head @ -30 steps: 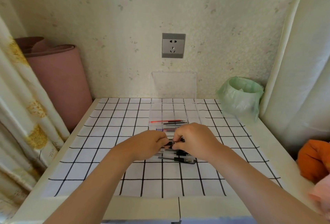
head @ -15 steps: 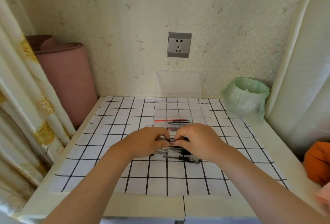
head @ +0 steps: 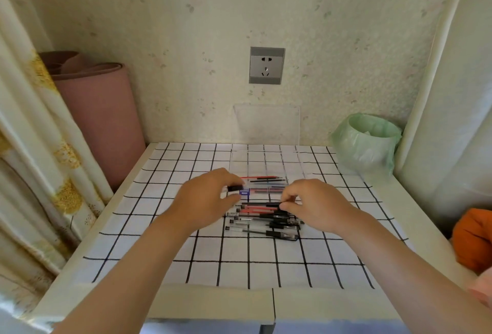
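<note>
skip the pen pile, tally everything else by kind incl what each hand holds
black cap, pinched by left hand: 1
pen, pinched by right hand: 1
clear box: 1
wall socket: 1
bagged bin: 1
rolled mat: 1
total: 6

No word, brand or number can be read anywhere; the pens [head: 262,223] heaped in the middle of the counter [head: 415,216] carry small white printed strips [head: 232,213] on the left ends of their clear barrels, too small and blurred to make out; a small blue label [head: 244,192] just beyond the far left of the heap shows pale marks, likewise illegible.
</note>
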Available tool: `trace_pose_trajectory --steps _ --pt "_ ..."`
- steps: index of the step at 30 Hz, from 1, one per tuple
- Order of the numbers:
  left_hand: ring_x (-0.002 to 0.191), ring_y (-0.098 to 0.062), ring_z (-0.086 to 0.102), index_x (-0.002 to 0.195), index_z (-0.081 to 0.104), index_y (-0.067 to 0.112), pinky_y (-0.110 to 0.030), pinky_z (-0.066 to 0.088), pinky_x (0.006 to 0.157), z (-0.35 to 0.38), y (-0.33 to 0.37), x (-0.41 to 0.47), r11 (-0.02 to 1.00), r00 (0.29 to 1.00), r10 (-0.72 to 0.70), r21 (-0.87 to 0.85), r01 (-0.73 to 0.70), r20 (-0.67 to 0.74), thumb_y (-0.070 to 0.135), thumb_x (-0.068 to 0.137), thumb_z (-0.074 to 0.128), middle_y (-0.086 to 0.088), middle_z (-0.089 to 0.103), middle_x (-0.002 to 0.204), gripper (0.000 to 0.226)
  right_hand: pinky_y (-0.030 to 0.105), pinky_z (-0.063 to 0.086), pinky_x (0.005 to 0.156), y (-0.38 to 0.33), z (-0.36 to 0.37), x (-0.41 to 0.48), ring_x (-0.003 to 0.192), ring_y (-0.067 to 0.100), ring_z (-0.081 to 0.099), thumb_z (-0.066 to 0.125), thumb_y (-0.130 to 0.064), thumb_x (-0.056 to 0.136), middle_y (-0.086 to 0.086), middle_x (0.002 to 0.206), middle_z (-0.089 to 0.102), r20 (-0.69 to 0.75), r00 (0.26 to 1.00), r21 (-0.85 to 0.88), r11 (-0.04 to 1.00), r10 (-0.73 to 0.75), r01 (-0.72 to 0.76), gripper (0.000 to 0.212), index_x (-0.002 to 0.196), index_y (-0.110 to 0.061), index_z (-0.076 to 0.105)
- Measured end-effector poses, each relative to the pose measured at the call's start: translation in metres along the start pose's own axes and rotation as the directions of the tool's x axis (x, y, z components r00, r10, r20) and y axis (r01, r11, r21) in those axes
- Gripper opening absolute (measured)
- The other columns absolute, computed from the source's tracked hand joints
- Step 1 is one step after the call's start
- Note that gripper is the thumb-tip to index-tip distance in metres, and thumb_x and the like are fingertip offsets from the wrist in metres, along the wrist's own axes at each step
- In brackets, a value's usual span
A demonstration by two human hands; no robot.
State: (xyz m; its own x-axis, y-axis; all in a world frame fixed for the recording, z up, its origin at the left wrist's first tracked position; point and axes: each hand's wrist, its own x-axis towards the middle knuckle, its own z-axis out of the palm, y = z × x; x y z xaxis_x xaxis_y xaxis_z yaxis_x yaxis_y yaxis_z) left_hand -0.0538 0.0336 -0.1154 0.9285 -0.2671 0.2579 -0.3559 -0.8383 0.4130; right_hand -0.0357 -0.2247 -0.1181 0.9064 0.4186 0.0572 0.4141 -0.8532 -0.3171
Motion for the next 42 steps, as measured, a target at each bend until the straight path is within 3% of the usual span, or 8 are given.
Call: trace_pose_trajectory --steps 4,9,16,23,29,33,37,42 --pt "0.092 0.001 0.055 0.118 0.065 0.042 -0.013 0.038 0.069 0.011 0.025 0.002 0.994 0.992 0.087 0.061 -0.093 0.091 0.043 0.091 0.062 0.020 0.063 0.108 0.027 0.027 0.045 0.069 -0.010 0.002 0.000 0.079 0.003 0.056 0.064 -0.041 0.090 -0.017 0.086 0.063 -0.033 0.998 0.033 0.998 -0.058 0.060 0.011 0.091 -0.033 0.071" --pt "0.071 -0.003 0.056 0.110 0.069 0.038 -0.028 0.051 0.076 0.013 0.033 0.005 0.995 0.984 0.021 0.092 -0.038 0.177 0.040 0.093 0.061 0.013 0.069 0.100 0.019 0.026 0.047 0.070 -0.015 0.002 -0.002 0.080 0.004 0.058 0.068 -0.044 0.087 -0.016 0.088 0.065 -0.052 0.997 0.046 0.997 -0.061 0.064 0.012 0.091 -0.033 0.073" --pt "0.087 -0.008 0.060 0.106 0.071 0.036 -0.028 0.052 0.078 0.024 0.025 -0.001 0.994 0.958 -0.055 0.108 0.025 0.283 0.038 0.089 0.065 0.013 0.067 0.097 0.018 0.024 0.045 0.071 0.018 -0.015 -0.013 0.084 0.003 0.060 0.071 -0.038 0.085 -0.018 0.089 0.066 -0.022 0.993 -0.004 0.993 0.118 -0.118 0.004 0.086 -0.034 0.074" --pt "0.092 -0.007 0.057 0.107 0.072 0.036 -0.027 0.049 0.080 0.040 0.034 -0.007 0.987 0.904 0.048 0.117 -0.107 0.424 0.036 0.087 0.067 0.014 0.066 0.100 0.020 0.023 0.047 0.074 0.038 -0.006 -0.025 0.085 0.001 0.059 0.073 -0.032 0.083 -0.018 0.090 0.066 0.075 0.977 -0.006 0.980 0.200 -0.200 0.016 0.097 -0.037 0.070" --pt "0.098 -0.009 0.059 0.118 0.057 0.042 -0.031 0.050 0.084 0.044 0.033 -0.003 0.995 0.924 0.008 0.092 -0.046 0.383 0.039 0.081 0.074 0.014 0.064 0.107 0.041 0.017 0.038 0.061 0.032 0.000 -0.023 0.076 -0.001 0.058 0.076 -0.031 0.081 -0.019 0.083 0.062 0.126 0.976 -0.028 0.984 0.178 -0.176 0.007 0.083 -0.035 0.071" --pt "0.089 -0.009 0.058 0.108 0.065 0.036 -0.026 0.046 0.072 0.046 0.034 -0.001 0.993 0.933 0.025 0.098 -0.064 0.360 0.038 0.085 0.069 0.013 0.066 0.099 0.023 0.016 0.038 0.058 0.033 0.002 -0.020 0.073 -0.001 0.059 0.076 -0.027 0.080 -0.017 0.084 0.065 0.203 0.957 -0.001 0.977 0.208 -0.213 0.012 0.088 -0.035 0.071" --pt "0.082 -0.008 0.057 0.101 0.066 0.034 -0.024 0.042 0.066 0.046 0.035 0.002 0.988 0.952 -0.015 0.149 -0.032 0.307 0.040 0.086 0.066 0.012 0.065 0.091 0.016 0.021 0.046 0.070 0.033 0.001 -0.015 0.085 0.002 0.061 0.077 -0.028 0.079 -0.017 0.089 0.066 0.232 0.948 -0.029 0.976 0.216 -0.215 0.022 0.098 -0.036 0.068" --pt "0.073 -0.009 0.052 0.100 0.066 0.034 -0.024 0.038 0.062 0.046 0.032 0.006 0.986 0.960 -0.043 0.169 -0.004 0.276 0.040 0.083 0.065 0.013 0.057 0.080 0.018 0.028 0.050 0.075 0.021 -0.010 0.008 0.088 0.004 0.062 0.067 -0.038 0.087 -0.018 0.092 0.066 -0.010 0.980 0.018 0.980 0.197 -0.197 0.007 0.093 -0.036 0.069"
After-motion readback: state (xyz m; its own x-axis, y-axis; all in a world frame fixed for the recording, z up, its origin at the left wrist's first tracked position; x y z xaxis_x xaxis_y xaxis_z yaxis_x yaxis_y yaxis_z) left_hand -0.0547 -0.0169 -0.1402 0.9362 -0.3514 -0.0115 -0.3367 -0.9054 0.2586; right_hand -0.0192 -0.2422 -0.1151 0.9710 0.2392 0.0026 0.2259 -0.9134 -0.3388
